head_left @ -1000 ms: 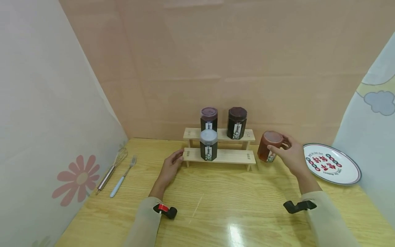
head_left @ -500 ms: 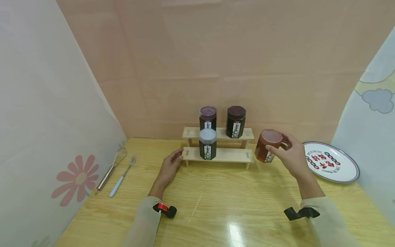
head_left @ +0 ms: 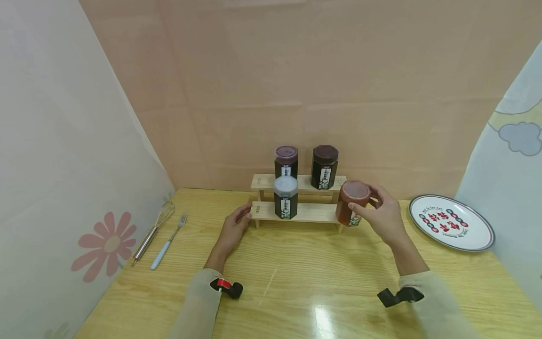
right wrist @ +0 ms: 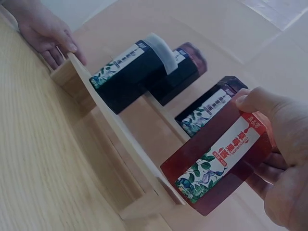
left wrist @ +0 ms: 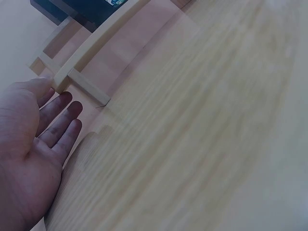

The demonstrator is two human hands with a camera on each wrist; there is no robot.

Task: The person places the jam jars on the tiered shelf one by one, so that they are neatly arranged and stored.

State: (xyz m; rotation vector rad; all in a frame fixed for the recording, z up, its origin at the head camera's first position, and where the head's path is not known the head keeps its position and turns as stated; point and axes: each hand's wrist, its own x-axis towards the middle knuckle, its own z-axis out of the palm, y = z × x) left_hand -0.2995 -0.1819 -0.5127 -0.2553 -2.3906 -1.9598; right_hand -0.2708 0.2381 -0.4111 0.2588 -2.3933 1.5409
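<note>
My right hand [head_left: 383, 214] grips a red-brown jar [head_left: 349, 209] near its lid, thumb in front and fingers behind. The jar is at the right end of the lower tier of a wooden two-tier stand [head_left: 313, 213]; whether its base touches the board cannot be told. My left hand [head_left: 233, 228] holds the lower tier's left end, its other fingers loosely bent in the left wrist view. A white-lidded dark jar [head_left: 285, 205] stands on the lower tier. On the upper tier are a purple-lidded jar [head_left: 286, 157] and a dark-lidded jar [head_left: 325, 172].
A whisk [head_left: 153, 233] and a fork with a pale blue handle [head_left: 169, 242] lie at the table's left. An oval white plate [head_left: 470, 238] with red characters lies at the right. A peach-coloured backdrop [head_left: 237, 94] rises behind the stand.
My right hand has carried the red-brown jar leftward, from beside the stand to the lower tier's right end. The left hand has stayed at the stand's left end.
</note>
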